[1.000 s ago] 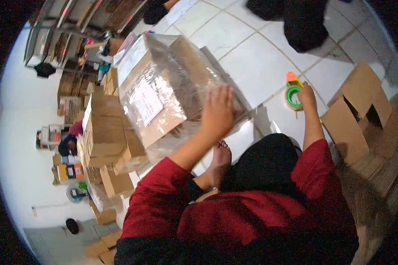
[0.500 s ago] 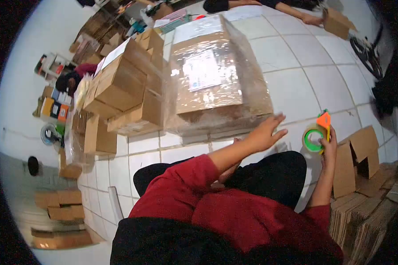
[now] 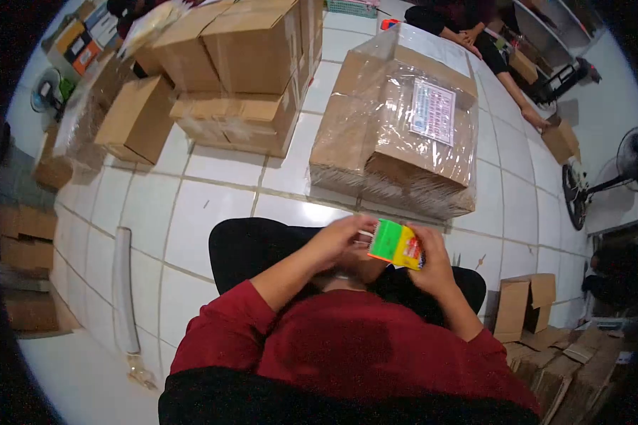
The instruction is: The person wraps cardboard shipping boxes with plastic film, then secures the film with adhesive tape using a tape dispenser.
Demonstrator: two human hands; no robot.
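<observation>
My right hand is wrapped round a green and yellow tape dispenser, held above my lap. Its toothed edge points left. Close against that edge is my left hand, fingers curled in and slightly blurred; whatever they pinch is too small to make out. Just beyond my hands, a cardboard box wrapped in clear film rests on the tiled floor, with a printed label on its top.
Taped cardboard boxes are stacked ahead to the left. A long pale roll lies on the floor at left. Flattened cardboard and an open box are at right. Another person's legs stretch out at the back right, near a fan.
The tape dispenser came from the far right to above my lap in my right hand. My left hand, outstretched before, is now curled beside its toothed edge. The view has shifted.
</observation>
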